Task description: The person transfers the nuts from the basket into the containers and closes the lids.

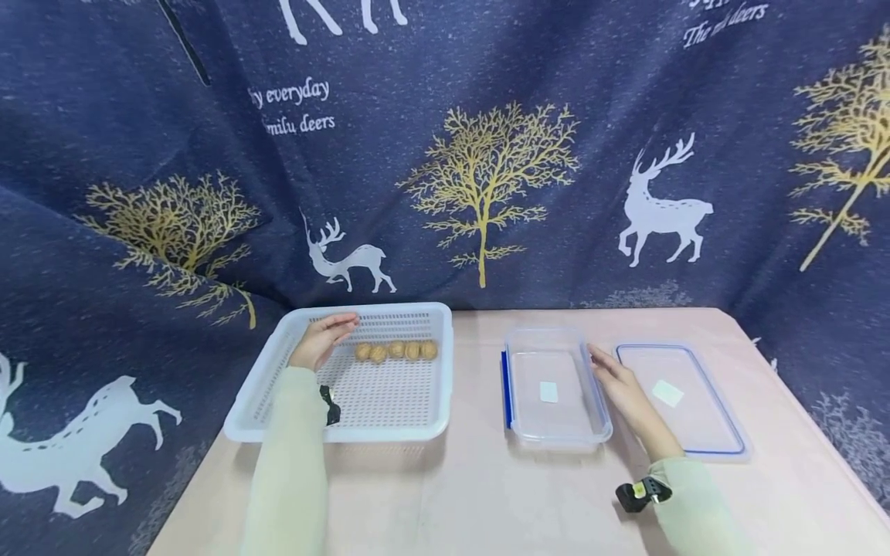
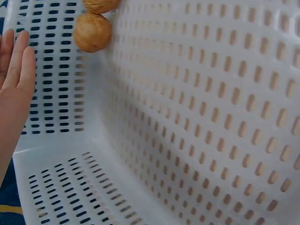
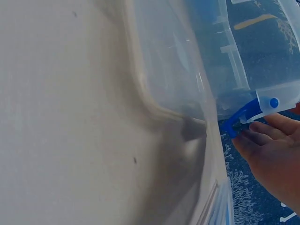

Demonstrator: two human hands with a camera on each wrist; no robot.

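Note:
My left hand (image 1: 321, 344) is over the back left part of a white slotted plastic basket (image 1: 389, 437), its fingers extended and holding nothing. To its right, several walnuts (image 1: 396, 350) lie in a row along the basket's back. The left wrist view shows a walnut (image 2: 92, 32) on the basket floor, apart from the fingers (image 2: 27, 70). My right hand (image 1: 622, 386) is against the right side of a clear plastic box (image 1: 556, 442). In the right wrist view its fingertips are at the box's blue latch (image 3: 246, 112); whether they press it I cannot tell.
A clear lid with a blue seal (image 1: 705, 417) lies flat right of the box, partly behind my right forearm. Pale pink cloth covers the table (image 1: 473, 494). A dark blue curtain printed with deer and trees (image 1: 431, 62) hangs behind the table.

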